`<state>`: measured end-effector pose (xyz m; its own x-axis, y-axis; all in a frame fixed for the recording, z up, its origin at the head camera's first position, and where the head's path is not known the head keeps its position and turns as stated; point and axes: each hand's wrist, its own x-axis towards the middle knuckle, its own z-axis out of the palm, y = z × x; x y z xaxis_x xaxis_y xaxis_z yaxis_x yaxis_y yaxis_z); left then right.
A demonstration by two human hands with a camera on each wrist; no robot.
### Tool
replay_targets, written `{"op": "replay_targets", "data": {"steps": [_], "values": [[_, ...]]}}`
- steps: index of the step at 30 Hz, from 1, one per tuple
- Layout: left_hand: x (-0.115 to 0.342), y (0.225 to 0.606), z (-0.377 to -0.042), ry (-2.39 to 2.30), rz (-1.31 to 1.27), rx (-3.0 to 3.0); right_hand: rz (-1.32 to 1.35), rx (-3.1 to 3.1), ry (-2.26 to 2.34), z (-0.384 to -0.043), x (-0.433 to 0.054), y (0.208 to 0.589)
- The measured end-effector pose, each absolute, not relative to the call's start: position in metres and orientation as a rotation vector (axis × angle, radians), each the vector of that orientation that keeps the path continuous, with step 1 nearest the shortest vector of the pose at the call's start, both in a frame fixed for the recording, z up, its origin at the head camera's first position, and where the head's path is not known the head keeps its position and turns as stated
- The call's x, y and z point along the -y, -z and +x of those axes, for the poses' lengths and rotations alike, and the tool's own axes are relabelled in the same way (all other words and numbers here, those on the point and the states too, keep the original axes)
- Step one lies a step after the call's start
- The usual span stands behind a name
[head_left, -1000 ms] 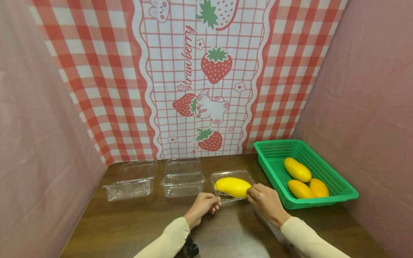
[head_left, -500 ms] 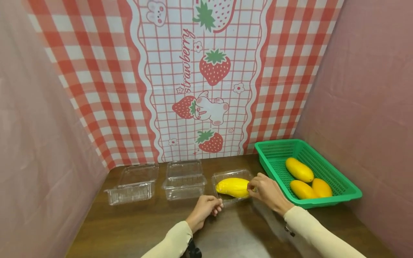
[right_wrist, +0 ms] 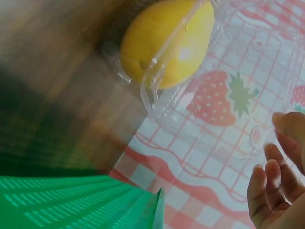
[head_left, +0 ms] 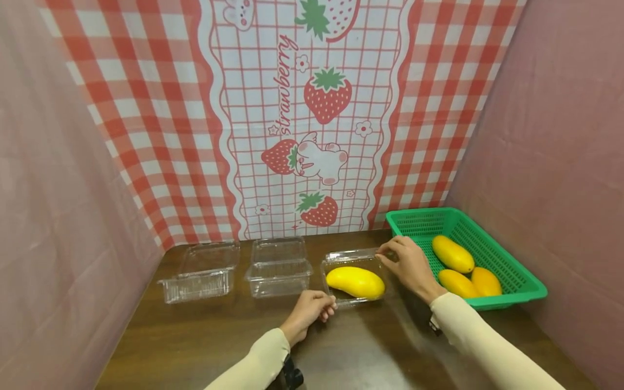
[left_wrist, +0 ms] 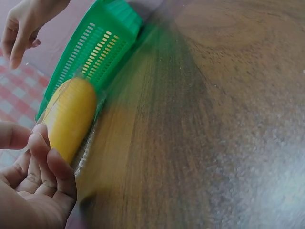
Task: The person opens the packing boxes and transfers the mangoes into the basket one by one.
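A yellow mango [head_left: 356, 282] lies in a clear plastic clamshell container [head_left: 343, 301] on the brown table. My left hand [head_left: 308, 312] pinches the container's front left edge between thumb and fingers. At the far right corner, my right hand [head_left: 407, 268] pinches the edge of the raised clear lid [head_left: 352, 254], clear of the mango. The right wrist view shows the lid [right_wrist: 214, 138] standing open beside the mango [right_wrist: 167, 43], with the right fingertips at its edge. In the left wrist view, the curled left fingers [left_wrist: 59, 174] partly cover the mango [left_wrist: 71, 114].
Two more clear clamshell containers, one at far left [head_left: 197, 286] and one nearer [head_left: 279, 281], stand open. A green basket [head_left: 521, 287] at right holds three mangoes [head_left: 452, 253]. A checked strawberry cloth [head_left: 326, 157] hangs behind, with pink cloth at both sides.
My right hand has moved up and back from the mango's right end to the far corner, and the lid has risen with it. The left hand stays at the front left edge.
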<state>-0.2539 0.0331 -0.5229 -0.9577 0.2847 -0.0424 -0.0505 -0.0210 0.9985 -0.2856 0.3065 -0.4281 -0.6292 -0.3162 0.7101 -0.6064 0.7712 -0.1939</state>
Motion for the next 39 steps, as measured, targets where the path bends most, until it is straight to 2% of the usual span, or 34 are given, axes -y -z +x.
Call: {"op": "replay_targets", "data": {"steps": [15, 24, 34, 39], "values": [[-0.033, 0.526, -0.254, -2.093, 0.239, -2.005, 0.507, 2.285, -0.682, -0.322, -0.314, 0.424], [-0.033, 0.525, -0.257, -2.071, 0.25, -2.02, 0.266, 2.348, -0.866, -0.338, -0.31, 0.427], [-0.033, 0.525, -0.257, -2.07, 0.252, -2.002, 0.113, 2.472, -0.904, -0.352, -0.3, 0.445], [-0.033, 0.524, -0.259, -2.077, 0.249, -2.016, 0.151, 2.622, -0.824, -0.359, -0.296, 0.453]]}}
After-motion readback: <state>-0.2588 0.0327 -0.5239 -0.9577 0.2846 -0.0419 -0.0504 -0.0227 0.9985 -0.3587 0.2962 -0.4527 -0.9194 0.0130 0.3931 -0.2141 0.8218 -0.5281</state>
